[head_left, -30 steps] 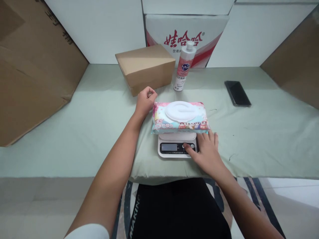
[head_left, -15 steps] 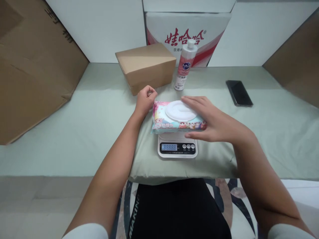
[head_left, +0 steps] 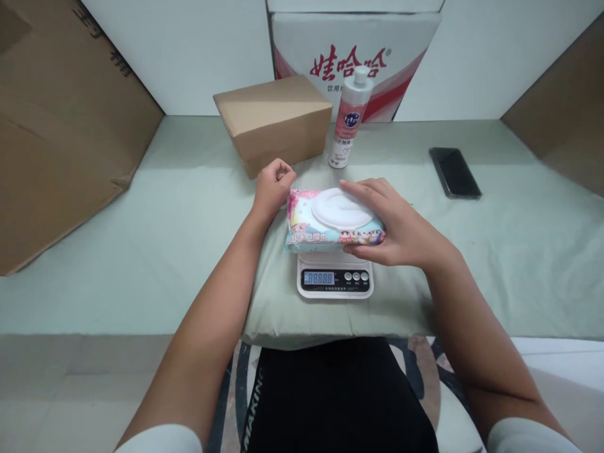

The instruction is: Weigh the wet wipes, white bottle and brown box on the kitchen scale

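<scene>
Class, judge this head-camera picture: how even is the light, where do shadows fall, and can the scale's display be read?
Head view: soft, even light, no glare; a faint shadow beside the cardboard box; table edges bow slightly; the scale display is lit, its digits too small to read.

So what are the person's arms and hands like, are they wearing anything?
Both hands, the left hand and the right hand, are bare: no gloves, rings or watch show. The forearms are bare too. A short white sleeve edges each upper arm at the bottom of the picture.
</scene>
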Demonstrator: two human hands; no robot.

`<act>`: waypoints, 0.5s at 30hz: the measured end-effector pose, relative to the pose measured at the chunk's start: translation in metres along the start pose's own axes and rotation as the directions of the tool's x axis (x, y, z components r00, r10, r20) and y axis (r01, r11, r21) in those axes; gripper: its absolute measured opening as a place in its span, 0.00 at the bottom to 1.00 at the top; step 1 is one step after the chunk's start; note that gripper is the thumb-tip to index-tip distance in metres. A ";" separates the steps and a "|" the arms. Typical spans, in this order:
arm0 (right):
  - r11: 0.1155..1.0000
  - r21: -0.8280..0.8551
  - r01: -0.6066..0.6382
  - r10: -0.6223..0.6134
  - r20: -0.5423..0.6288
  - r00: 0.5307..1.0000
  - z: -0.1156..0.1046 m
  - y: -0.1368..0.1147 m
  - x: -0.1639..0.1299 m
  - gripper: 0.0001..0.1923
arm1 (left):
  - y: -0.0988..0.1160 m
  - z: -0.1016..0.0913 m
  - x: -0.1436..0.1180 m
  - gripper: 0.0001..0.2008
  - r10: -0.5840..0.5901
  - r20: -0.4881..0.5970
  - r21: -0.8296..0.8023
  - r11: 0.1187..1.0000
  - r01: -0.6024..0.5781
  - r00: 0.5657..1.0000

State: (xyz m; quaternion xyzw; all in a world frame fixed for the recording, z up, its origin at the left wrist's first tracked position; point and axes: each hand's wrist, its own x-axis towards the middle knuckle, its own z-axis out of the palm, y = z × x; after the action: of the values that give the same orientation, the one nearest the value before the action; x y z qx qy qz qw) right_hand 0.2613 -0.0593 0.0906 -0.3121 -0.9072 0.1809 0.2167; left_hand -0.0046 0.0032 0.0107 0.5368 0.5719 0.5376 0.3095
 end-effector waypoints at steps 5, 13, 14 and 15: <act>1.000 -0.027 -0.015 0.017 0.063 0.998 -0.004 -0.003 0.004 0.48 | 0.000 0.000 0.000 0.08 0.000 0.003 -0.001 1.000 0.000 1.000; 0.998 -0.056 -0.019 0.023 0.078 0.997 -0.006 -0.007 0.003 0.49 | 0.000 0.000 0.000 0.08 -0.014 0.007 -0.008 1.000 0.014 1.000; 0.997 -0.070 -0.016 0.021 0.082 0.996 -0.006 -0.007 0.003 0.49 | 0.000 0.000 0.000 0.08 -0.013 0.008 -0.007 1.000 0.014 1.000; 0.996 -0.091 -0.013 0.021 0.086 0.996 -0.006 -0.008 0.004 0.49 | 0.000 0.000 0.000 0.08 -0.013 0.009 -0.005 1.000 0.013 1.000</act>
State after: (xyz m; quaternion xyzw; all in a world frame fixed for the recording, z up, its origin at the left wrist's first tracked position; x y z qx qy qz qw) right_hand 0.2576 -0.0617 0.1009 -0.3211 -0.9203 0.1547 0.1613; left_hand -0.0045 0.0032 0.0109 0.5345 0.5726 0.5348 0.3169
